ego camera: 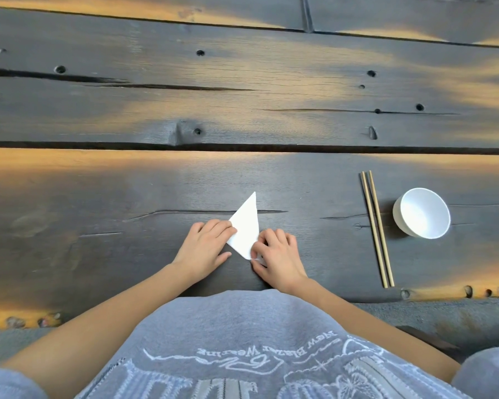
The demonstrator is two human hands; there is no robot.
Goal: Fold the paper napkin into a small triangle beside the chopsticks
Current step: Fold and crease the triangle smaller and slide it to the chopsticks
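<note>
Both hands, left hand (pixel 206 245) and right hand (pixel 275 254), press flat on the napkin (pixel 247 226), low centre of the frame, creasing a triangle; it probably needs another fold, then shifting toward the chopsticks (pixel 376 228) at lower right.

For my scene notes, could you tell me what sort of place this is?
Probably a dining spot at a rustic wooden plank table: chopsticks lie beside a white bowl, with a paper napkin being folded.

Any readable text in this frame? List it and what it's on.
"New Blazer Wearing", upside down to the camera, embroidered in white on the grey sweatshirt; the last letters are unclear.
A large white script flourish beneath it: not readable.
Napkin, chopsticks, bowl: no text.
</note>
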